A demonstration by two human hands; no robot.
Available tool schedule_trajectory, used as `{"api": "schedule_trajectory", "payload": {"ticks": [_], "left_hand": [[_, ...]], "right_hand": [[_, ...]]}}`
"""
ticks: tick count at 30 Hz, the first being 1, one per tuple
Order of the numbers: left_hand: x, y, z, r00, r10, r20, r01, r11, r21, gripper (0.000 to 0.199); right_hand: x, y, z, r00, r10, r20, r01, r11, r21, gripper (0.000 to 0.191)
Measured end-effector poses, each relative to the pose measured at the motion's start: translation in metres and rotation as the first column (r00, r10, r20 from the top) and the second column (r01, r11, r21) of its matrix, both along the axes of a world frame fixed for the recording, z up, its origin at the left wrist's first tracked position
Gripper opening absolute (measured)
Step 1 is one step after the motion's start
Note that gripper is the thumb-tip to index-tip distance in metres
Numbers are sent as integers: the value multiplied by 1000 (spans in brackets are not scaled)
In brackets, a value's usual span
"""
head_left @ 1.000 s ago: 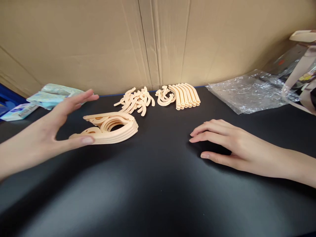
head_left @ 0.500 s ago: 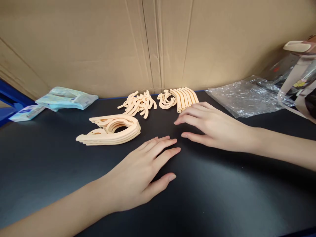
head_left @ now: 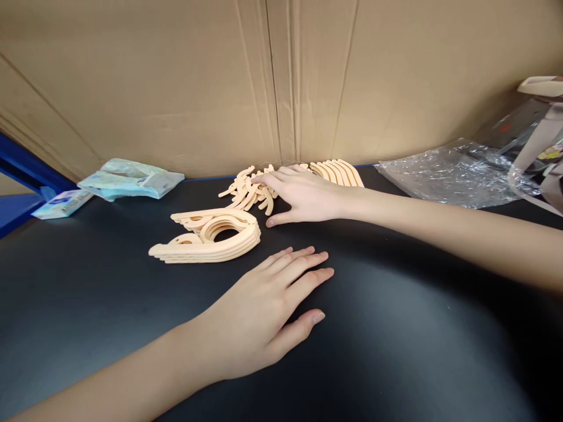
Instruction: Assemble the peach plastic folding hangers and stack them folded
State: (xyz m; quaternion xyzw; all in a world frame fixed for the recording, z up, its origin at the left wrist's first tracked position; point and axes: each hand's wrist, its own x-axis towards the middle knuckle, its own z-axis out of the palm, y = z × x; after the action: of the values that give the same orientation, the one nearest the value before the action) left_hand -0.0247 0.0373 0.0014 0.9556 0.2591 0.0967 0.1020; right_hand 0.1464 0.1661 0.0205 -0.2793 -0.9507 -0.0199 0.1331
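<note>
My left hand (head_left: 264, 310) lies flat on the black table (head_left: 387, 351), fingers spread, holding nothing. My right hand (head_left: 308, 193) reaches over the right side of a heap of curved peach pieces (head_left: 241, 189), its thumb and fingers apart; whether its fingertips touch them is unclear. Left of my hands is a neat stack of peach hanger-like parts (head_left: 215, 249) with a round opening. Behind my right wrist stands a row of curved peach arms (head_left: 341, 172). The small hooks beside that row are mostly hidden by my right hand.
A light blue tissue pack (head_left: 127, 179) and a smaller packet (head_left: 64, 203) lie at the back left. Clear plastic bags (head_left: 444, 173) and a pale strap (head_left: 534, 138) are at the right. A cardboard wall (head_left: 176, 88) rises behind the table.
My right hand has moved left and away from me, from in front of the row of arms to the heap. My left hand stays flat. The view has shifted slightly.
</note>
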Motion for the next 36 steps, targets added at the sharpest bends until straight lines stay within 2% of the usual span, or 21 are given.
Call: {"api": "schedule_trajectory", "payload": {"ticks": [6,10,21,26,36], "left_hand": [[0,1,-1,1000,-2,-12,2,1000,12,45],[0,0,-2,1000,-3,-9,3,1000,16,45],[-1,0,-1,1000,0,-3,0,1000,-1,44],[-2,-2,-2,1000,-6,8,6,1000,0,45],[-2,-1,-3,1000,-6,19,6,1000,2,44]], "right_hand": [[-9,6,-1,999,-13,-51,13,1000,4,68],[-25,11,-1,989,-111,-93,112,994,-2,59],[-62,4,-5,961,-275,-37,278,953,123,65],[-64,4,-6,959,-279,-50,283,950,131,64],[-56,9,-6,975,-215,-50,219,972,81,39]]}}
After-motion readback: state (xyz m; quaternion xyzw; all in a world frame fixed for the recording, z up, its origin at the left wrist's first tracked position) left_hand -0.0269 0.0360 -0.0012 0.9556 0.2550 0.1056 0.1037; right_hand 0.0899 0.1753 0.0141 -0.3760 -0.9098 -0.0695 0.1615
